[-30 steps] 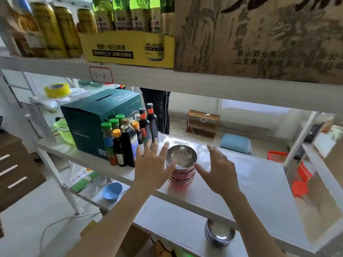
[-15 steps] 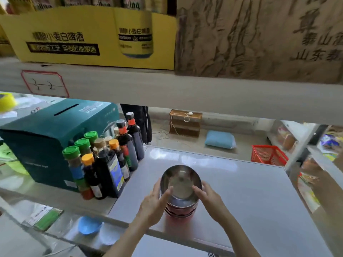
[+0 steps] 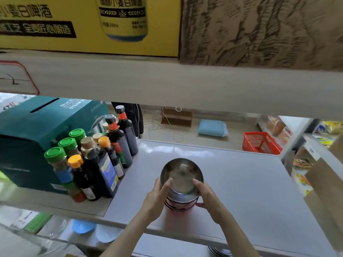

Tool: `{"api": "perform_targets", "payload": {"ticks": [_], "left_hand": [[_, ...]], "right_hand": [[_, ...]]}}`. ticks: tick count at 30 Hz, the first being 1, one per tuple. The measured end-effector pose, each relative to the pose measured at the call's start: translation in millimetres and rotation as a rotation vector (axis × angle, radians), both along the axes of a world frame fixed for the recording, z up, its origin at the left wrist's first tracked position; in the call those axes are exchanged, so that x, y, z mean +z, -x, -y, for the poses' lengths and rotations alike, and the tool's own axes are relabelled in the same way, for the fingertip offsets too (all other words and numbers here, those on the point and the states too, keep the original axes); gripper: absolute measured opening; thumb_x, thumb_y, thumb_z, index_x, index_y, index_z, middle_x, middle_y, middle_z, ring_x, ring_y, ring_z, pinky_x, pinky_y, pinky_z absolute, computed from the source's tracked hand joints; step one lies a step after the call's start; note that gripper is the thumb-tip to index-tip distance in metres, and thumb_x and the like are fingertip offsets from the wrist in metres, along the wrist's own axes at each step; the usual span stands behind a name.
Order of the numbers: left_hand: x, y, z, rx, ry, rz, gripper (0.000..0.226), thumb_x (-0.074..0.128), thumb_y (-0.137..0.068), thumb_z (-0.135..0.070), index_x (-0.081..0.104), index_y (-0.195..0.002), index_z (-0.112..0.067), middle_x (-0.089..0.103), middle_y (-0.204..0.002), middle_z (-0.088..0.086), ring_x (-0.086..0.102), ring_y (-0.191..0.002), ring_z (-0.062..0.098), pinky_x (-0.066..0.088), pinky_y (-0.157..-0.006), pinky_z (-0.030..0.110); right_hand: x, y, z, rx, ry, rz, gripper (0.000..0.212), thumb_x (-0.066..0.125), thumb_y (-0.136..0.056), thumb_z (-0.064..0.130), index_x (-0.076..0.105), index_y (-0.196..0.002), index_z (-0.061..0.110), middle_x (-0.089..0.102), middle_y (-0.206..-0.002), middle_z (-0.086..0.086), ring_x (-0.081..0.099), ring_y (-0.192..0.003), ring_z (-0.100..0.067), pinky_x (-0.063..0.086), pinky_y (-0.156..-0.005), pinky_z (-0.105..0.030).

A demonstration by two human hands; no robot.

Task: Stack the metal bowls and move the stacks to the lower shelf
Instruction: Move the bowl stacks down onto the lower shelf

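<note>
**Mid shelf & its load**

Grey shelf (image 3: 241,182) fills lower-centre of frame. On it: bowl stack (image 3: 181,184) at centre-bottom, near front edge; bottles (image 3: 96,160) clustered at centre-left, w/ green, orange & red caps; teal box (image 3: 33,141) at far left, touching the bottles. Right half bare. Upper shelf (image 3: 167,86) crosses top, w/ yellow carton (image 3: 74,25) & brown carton (image 3: 259,30).

Dark bottles (image 3: 104,160) clustered at shelf (image 3: 241,182) left edge, touching teal box (image 3: 37,130) behind. Beyond far edge, on floor: red basket (image 3: 261,142), blue cushion (image 3: 212,127).
</note>
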State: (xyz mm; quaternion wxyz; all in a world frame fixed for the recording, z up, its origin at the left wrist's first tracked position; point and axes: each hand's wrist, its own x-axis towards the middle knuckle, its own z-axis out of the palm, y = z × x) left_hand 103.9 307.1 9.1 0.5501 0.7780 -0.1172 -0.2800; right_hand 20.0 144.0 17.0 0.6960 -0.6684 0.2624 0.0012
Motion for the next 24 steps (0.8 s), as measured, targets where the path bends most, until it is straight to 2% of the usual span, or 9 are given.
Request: {"api": "perform_targets", "payload": {"ticks": [4,7,11,14,17,21,24], "left_hand": [[7,0,2,-0.016,0.019,-0.005,0.058,0.037,-0.06,-0.09,0.044,-0.105,-0.055,0.053,-0.124,-0.005,0.048,-0.122,0.028,0.038,-0.105,0.055],[18,3,2,-0.036,0.042,0.002,0.066,0.035,-0.062,-0.088,0.036,-0.117,-0.052,0.048,-0.126,-0.006,0.045,-0.125,0.028,0.035,-0.107,0.056],[31,12,-1,-0.062,0.065,0.032,0.068,0.034,-0.063,-0.086,0.035,-0.121,-0.05,0.048,-0.125,-0.006,0.045,-0.123,0.026,0.036,-0.108,0.055],[36,22,-5,-0.09,0.075,0.049,0.069,0.033,-0.063,-0.085,0.034,-0.122,-0.048,0.048,-0.125,-0.006,0.046,-0.123,0.027,0.037,-0.107,0.055],[39,35,-12,-0.125,0.081,0.057,0.063,0.033,-0.065,-0.084,0.037,-0.117,-0.049,0.051,-0.124,-0.004,0.049,-0.119,0.028,0.039,-0.105,0.054],[42,57,-24,-0.169,0.096,0.029,0.068,0.036,-0.065,-0.083,0.037,-0.123,-0.046,0.052,-0.13,0.0,0.05,-0.12,0.029,0.038,-0.106,0.055],[42,78,-33,-0.183,0.091,0.039,0.069,0.037,-0.065,-0.084,0.037,-0.121,-0.046,0.054,-0.129,0.002,0.052,-0.12,0.03,0.04,-0.105,0.055]], "right_hand": [[8,2,-2,-0.012,0.012,0.013,0.023,0.04,-0.096,0.042,0.05,-0.117,0.037,0.054,-0.125,0.008,0.05,-0.115,-0.012,0.046,-0.092,-0.041],[17,4,-3,-0.02,0.03,0.025,0.023,0.039,-0.096,0.043,0.051,-0.115,0.036,0.054,-0.125,0.005,0.05,-0.116,-0.014,0.046,-0.093,-0.042],[29,14,-5,-0.016,0.045,0.051,0.023,0.038,-0.096,0.044,0.049,-0.115,0.035,0.053,-0.124,0.004,0.049,-0.115,-0.015,0.046,-0.091,-0.04],[34,28,-12,-0.025,0.051,0.073,0.032,0.04,-0.095,0.048,0.048,-0.121,0.033,0.054,-0.125,0.003,0.05,-0.114,-0.012,0.045,-0.085,-0.037],[39,47,-22,-0.054,0.052,0.087,0.045,0.041,-0.081,0.056,0.05,-0.118,0.033,0.056,-0.121,0.004,0.052,-0.112,-0.011,0.048,-0.082,-0.035],[40,74,-36,-0.113,0.093,0.081,0.049,0.041,-0.077,0.058,0.053,-0.115,0.03,0.061,-0.119,0.0,0.055,-0.11,-0.016,0.047,-0.096,-0.047],[40,99,-47,-0.132,0.083,0.106,0.043,0.042,-0.077,0.058,0.054,-0.11,0.032,0.062,-0.116,0.001,0.057,-0.107,-0.011,0.049,-0.092,-0.041]]}}
